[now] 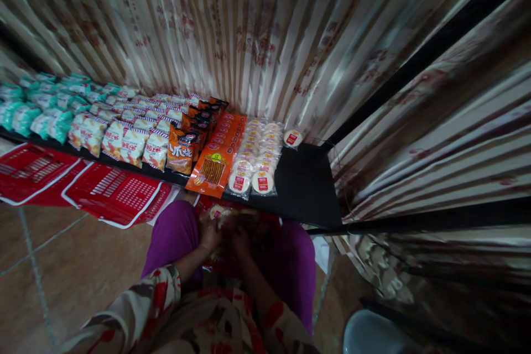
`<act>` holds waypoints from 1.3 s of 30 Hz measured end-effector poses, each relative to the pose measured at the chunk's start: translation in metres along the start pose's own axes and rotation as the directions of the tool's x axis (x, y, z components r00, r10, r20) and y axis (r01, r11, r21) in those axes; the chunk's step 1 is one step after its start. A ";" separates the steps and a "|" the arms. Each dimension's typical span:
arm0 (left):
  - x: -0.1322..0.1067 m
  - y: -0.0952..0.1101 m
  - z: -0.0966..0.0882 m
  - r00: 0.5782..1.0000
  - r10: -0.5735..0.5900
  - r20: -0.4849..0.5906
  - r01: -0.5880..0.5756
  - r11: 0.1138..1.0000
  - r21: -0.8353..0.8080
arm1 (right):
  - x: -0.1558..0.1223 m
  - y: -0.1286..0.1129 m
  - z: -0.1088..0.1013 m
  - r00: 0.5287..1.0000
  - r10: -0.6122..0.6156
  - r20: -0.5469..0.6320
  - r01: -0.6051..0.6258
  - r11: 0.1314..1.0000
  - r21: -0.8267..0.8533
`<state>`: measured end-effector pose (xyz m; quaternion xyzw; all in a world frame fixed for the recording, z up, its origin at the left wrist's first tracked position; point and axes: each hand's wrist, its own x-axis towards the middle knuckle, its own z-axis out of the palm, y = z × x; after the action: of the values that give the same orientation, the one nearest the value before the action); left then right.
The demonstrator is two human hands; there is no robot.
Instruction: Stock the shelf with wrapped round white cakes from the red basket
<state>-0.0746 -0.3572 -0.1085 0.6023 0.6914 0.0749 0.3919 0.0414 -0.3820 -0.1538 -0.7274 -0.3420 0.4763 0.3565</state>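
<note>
Between my knees, my left hand [211, 236] reaches down into a shadowed red bag with its fingers curled. What it grips is too dark to make out. Close beside it, my right hand [240, 241] also reaches in, its fingers blurred and lost in shadow. A round white cracker packet [216, 211] shows just beyond my left hand. On the black shelf [306, 185] ahead, clear packets of round white crackers [263, 182] lie in two columns. One more cracker packet [292, 138] lies apart at the back. Left of the columns is a flat orange stick-snack bag [215, 163].
Rows of orange-and-black snack bags [181, 149], white snack bags [124, 141] and teal packets [58, 123] fill the shelf leftward. Red bags [114, 191] hang below its front edge. A striped curtain [265, 27] rises behind; a pale basin [369, 332] stands lower right.
</note>
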 end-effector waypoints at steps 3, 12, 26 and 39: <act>-0.005 0.001 0.000 1.000 0.013 -0.020 -0.014 0.998 -0.054 | -0.007 -0.008 -0.004 0.999 0.010 -0.041 -0.010 1.000 0.005; -0.015 0.003 -0.001 0.995 0.078 -0.068 -0.084 0.991 -0.102 | -0.020 -0.023 -0.014 0.989 0.019 -0.145 -0.004 0.994 0.107; -0.040 0.029 -0.022 0.987 0.031 -0.160 -0.052 0.990 -0.130 | -0.046 -0.047 -0.032 0.994 -0.060 -0.095 0.076 0.980 0.181; -0.058 0.058 -0.034 0.931 0.175 -0.321 -0.262 0.932 -0.251 | -0.074 -0.092 -0.076 0.972 -0.191 -0.138 0.209 0.970 0.125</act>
<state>-0.0528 -0.3816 -0.0256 0.5943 0.6512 0.3074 0.3580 0.0750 -0.4117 -0.0207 -0.6909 -0.3567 0.4141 0.4733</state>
